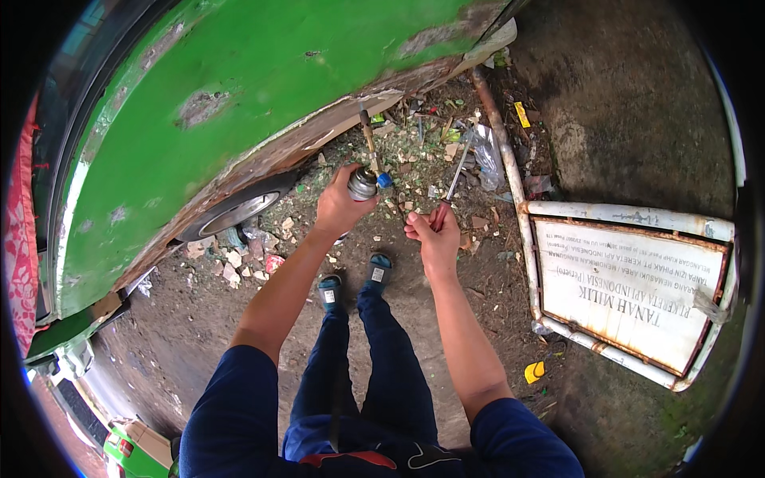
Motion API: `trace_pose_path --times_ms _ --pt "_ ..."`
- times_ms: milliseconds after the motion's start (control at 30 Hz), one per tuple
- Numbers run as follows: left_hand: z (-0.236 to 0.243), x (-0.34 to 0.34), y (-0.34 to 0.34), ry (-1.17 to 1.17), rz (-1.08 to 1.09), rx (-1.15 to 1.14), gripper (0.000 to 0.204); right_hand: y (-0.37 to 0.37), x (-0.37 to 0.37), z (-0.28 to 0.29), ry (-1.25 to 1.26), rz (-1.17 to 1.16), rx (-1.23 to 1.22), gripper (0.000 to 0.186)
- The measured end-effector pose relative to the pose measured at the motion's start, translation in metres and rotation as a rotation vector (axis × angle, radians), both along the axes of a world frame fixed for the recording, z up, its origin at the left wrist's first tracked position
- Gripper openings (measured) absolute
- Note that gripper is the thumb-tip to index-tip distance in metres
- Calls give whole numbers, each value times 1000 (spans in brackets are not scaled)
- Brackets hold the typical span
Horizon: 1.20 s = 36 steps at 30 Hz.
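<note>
My left hand (341, 203) holds a metal spray can (362, 184), its top end facing me. Just right of the can is a small blue cap-like piece (385, 179). My right hand (434, 231) grips a screwdriver (445, 209) by its red handle, its steel blade pointing up and away from me. A tool with a pale handle (369, 135) lies beyond the can on ground strewn with chips and litter (319, 199). My sandaled feet stand below both hands.
A green vehicle body (263, 80) with rusted patches and a tire (223, 215) spans the upper left. A rusty pipe (498, 135) and a white framed sign (621, 291) lie at the right. Crumpled clear plastic (486, 151) and a yellow scrap (534, 371) are on the ground.
</note>
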State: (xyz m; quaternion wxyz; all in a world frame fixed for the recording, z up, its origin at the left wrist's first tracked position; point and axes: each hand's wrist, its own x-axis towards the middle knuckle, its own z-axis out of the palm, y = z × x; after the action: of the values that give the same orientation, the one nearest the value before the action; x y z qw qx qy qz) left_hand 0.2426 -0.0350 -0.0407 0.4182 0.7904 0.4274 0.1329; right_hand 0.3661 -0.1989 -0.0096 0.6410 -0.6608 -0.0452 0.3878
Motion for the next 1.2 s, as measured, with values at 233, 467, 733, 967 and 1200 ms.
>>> trace_pose_path --times_ms 233,467,733,967,1200 --pt "-14 -21 0 29 -5 -36 74 -4 -9 -6 21 27 -3 30" --pt "-25 -59 -3 52 48 -45 72 3 -27 -8 25 43 -31 30" --pt "-24 -104 0 71 93 -87 71 19 -58 -9 38 111 -49 31" --pt "-27 -140 4 58 113 -19 74 33 -90 -5 27 137 -44 31" --pt "-39 -156 11 108 85 -57 72 33 -114 -3 20 132 -63 30"
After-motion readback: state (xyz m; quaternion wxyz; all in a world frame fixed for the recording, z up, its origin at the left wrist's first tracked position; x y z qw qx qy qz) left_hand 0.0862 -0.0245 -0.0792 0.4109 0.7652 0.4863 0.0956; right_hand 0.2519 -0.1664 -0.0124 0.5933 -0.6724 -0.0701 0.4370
